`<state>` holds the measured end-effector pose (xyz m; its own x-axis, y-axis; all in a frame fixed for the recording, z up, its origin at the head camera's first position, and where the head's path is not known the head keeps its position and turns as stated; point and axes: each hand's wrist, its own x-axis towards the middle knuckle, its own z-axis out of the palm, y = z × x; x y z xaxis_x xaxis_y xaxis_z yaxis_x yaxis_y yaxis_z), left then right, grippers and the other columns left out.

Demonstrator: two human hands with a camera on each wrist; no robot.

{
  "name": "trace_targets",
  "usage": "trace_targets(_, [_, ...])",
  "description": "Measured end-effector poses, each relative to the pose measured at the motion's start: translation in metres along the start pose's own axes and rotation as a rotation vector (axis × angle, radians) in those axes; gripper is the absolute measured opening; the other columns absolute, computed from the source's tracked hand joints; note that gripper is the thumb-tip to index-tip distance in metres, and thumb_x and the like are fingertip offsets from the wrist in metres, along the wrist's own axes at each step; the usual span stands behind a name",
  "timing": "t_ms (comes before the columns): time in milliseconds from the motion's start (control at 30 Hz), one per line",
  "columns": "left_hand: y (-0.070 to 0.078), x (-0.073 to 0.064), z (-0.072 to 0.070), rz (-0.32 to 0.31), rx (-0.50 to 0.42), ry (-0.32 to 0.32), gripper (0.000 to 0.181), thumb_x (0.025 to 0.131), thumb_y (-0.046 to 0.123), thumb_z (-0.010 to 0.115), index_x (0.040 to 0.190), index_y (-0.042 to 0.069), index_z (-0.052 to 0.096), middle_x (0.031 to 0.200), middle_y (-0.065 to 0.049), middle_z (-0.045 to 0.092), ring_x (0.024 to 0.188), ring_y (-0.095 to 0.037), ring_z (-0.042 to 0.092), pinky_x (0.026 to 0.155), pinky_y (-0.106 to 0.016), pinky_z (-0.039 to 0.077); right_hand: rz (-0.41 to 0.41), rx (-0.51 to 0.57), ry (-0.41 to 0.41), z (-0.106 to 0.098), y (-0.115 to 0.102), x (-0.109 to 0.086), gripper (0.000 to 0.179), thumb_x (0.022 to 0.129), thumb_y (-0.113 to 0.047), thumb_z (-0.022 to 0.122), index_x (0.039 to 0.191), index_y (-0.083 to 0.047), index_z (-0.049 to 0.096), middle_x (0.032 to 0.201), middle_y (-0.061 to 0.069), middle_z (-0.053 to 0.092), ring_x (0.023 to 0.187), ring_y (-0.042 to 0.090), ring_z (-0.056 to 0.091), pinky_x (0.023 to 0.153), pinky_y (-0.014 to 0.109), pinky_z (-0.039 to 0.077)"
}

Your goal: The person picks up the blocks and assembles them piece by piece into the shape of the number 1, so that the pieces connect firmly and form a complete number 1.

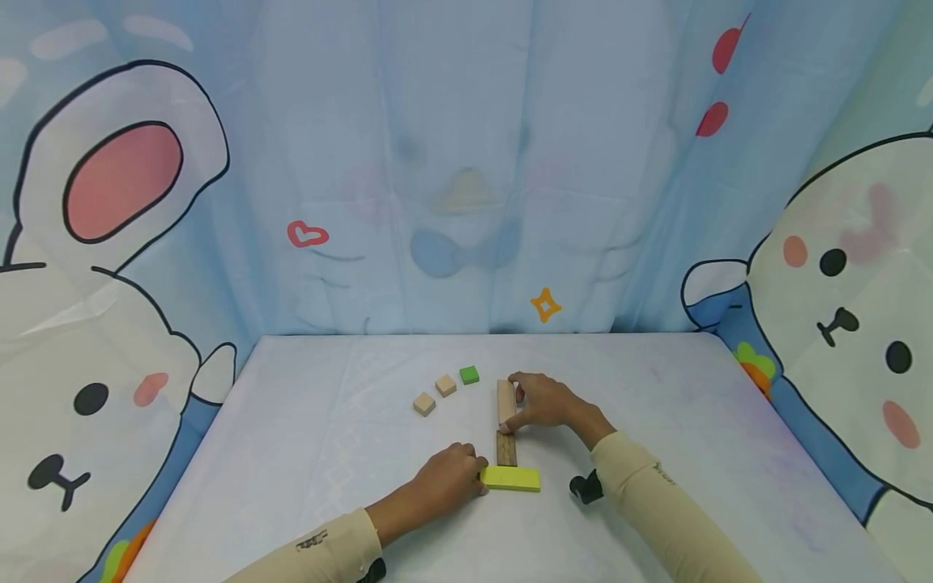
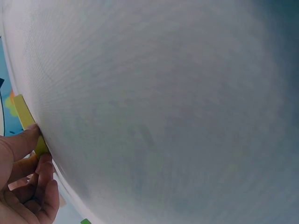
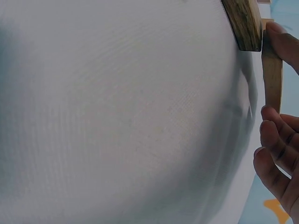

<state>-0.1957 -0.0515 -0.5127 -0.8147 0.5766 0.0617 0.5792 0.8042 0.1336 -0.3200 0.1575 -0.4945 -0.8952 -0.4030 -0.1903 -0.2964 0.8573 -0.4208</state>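
Note:
My left hand (image 1: 448,478) pinches the left end of a flat yellow block (image 1: 513,479), which lies crosswise on the table. In the left wrist view the thumb is on one side of that yellow block (image 2: 24,112) and a finger on the other. Behind it, a dark brown wooden block (image 1: 506,450) points away from me. My right hand (image 1: 547,401) holds a light wooden block (image 1: 505,398) lengthwise between thumb and fingers, in line with the dark one. The right wrist view shows the light block (image 3: 272,77) spanned end to end, close by the dark block (image 3: 244,21).
Two pale wooden cubes (image 1: 424,404) and a small green block (image 1: 470,375) sit left of the light block. A white cloth covers the table (image 1: 313,421). A blue curtain (image 1: 466,121) with cartoon figures hangs behind and at both sides.

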Motion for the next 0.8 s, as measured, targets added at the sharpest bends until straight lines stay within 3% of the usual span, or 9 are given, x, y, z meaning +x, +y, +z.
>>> trace_targets(800, [-0.0012,0.0003,-0.0012,0.005,-0.010,-0.021,0.033,0.086,0.032,0.080,0.114,0.016,0.076,0.093,0.004,0.068,0.077,-0.001,0.052,0.067,-0.016,0.047,0.013,-0.013,-0.050,0.0008,-0.0032,0.0001,0.098,0.069,-0.056,0.088,0.142,-0.003,0.050,0.093,-0.001,0.059,0.081,0.015,0.053,0.067,0.030,0.045])
